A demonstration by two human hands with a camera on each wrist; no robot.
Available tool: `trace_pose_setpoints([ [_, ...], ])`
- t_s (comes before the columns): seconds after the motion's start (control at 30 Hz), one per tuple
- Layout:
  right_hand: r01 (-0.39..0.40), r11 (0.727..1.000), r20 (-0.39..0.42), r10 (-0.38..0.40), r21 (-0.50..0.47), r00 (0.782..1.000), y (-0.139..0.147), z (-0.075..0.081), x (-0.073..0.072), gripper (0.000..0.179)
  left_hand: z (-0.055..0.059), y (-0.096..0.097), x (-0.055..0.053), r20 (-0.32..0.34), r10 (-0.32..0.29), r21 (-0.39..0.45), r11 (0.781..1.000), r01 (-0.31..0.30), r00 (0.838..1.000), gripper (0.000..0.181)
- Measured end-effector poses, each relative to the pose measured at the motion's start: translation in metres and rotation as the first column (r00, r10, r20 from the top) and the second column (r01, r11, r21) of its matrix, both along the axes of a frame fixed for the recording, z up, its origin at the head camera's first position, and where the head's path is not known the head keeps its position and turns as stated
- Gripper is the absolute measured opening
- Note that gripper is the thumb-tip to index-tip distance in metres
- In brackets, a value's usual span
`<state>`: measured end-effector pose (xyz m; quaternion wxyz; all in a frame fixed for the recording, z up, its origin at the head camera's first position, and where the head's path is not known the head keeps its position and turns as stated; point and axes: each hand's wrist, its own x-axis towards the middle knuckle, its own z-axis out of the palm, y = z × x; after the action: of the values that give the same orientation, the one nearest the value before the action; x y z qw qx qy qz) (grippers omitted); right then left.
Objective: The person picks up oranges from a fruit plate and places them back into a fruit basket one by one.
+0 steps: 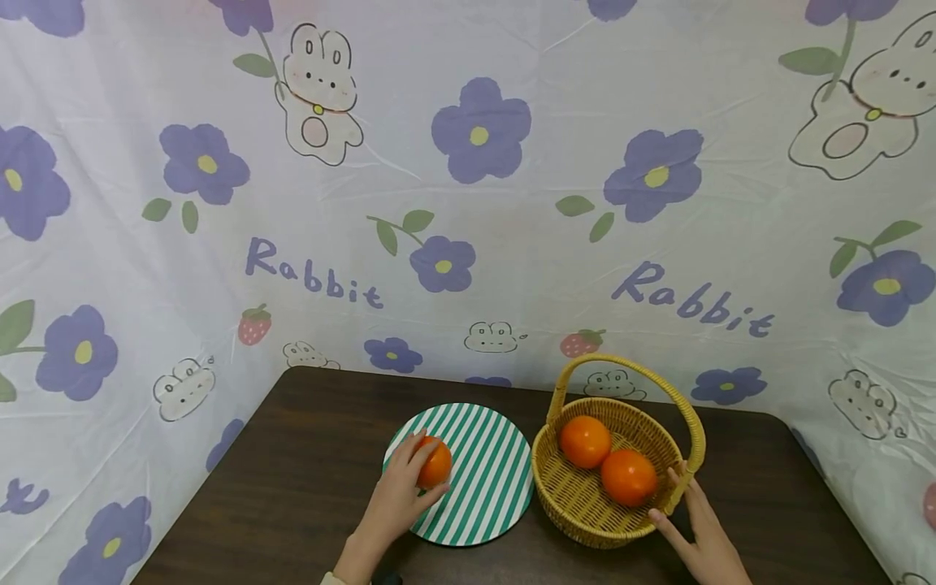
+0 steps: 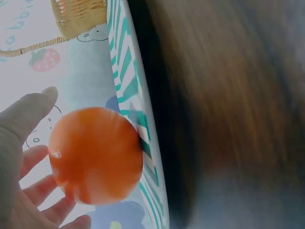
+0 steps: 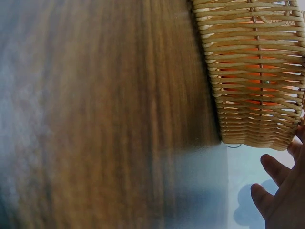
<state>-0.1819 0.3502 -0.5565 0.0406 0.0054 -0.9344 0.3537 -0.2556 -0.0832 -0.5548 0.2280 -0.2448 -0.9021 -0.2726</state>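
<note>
A smooth, round orange fruit (image 1: pixel 436 463) sits on the left part of a round plate (image 1: pixel 483 487) with green and white stripes. My left hand (image 1: pixel 400 487) reaches over it from the left, with fingers spread along its side. In the left wrist view the thumb stands apart from the fruit, while the fingertips are right at its surface. At the right, a yellow woven basket (image 1: pixel 578 520) with a tall handle holds two similar fruits (image 1: pixel 585 441). My right hand (image 1: pixel 698 528) rests at the basket's right rim by the foot of the handle, its fingers extended.
Plate and basket stand side by side on a dark brown wooden table (image 1: pixel 292 487). Behind the table hangs a pale cloth (image 1: pixel 512 244) printed with purple flowers and rabbits. The basket handle (image 1: pixel 632 363) arches up above the rim.
</note>
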Motion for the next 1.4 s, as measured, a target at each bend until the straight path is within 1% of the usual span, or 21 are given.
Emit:
trace_pose_setpoints([
  [0.07,0.001,1.0,0.001,-0.001,0.005,1.0,0.0,0.0,0.0,0.072,-0.001,-0.002,-0.002,0.047,0.022,0.01,1.0,-0.023,0.999,0.065],
  [0.13,0.002,1.0,0.008,-0.002,0.005,1.0,0.0,0.0,-0.001,0.073,-0.002,-0.003,-0.004,0.11,0.041,0.027,0.999,-0.045,0.993,0.068],
  [0.17,0.003,1.0,0.01,-0.003,0.004,1.0,0.0,0.0,-0.001,0.073,-0.003,-0.004,-0.005,0.139,0.044,0.039,0.998,-0.05,0.989,0.069],
  [0.27,0.003,1.0,0.014,-0.003,0.001,1.0,-0.001,0.0,-0.002,0.072,-0.005,-0.006,-0.007,0.198,0.049,0.059,0.996,-0.062,0.979,0.073],
  [0.4,0.009,1.0,0.031,-0.009,0.004,0.999,-0.001,0.001,-0.001,0.072,-0.008,-0.009,-0.009,0.224,0.042,0.073,0.996,-0.06,0.974,0.079],
  [0.57,0.004,1.0,0.006,-0.004,0.002,1.0,0.0,-0.001,0.0,0.072,-0.009,-0.01,-0.013,0.254,0.021,0.081,0.996,-0.043,0.967,0.081],
  [0.63,0.001,1.0,-0.015,-0.001,-0.002,1.0,0.001,-0.002,0.0,0.071,-0.009,-0.011,-0.015,0.257,0.012,0.085,0.996,-0.035,0.966,0.081],
  [0.83,0.011,1.0,0.008,-0.011,0.009,1.0,0.001,0.0,-0.001,0.073,-0.01,-0.011,-0.019,0.248,0.018,0.077,0.996,-0.038,0.969,0.079],
  [1.03,0.014,1.0,0.017,-0.014,0.009,1.0,0.0,0.0,0.001,0.073,-0.01,-0.01,-0.021,0.228,0.022,0.078,0.996,-0.041,0.973,0.077],
  [1.3,0.012,1.0,0.024,-0.012,0.004,1.0,-0.001,0.001,0.0,0.073,-0.007,-0.004,-0.021,0.193,-0.022,0.084,0.996,0.006,0.981,0.074],
  [1.4,0.015,1.0,0.026,-0.016,0.007,1.0,0.0,-0.001,0.0,0.073,-0.005,-0.001,-0.021,0.183,-0.02,0.076,0.997,0.006,0.983,0.074],
])
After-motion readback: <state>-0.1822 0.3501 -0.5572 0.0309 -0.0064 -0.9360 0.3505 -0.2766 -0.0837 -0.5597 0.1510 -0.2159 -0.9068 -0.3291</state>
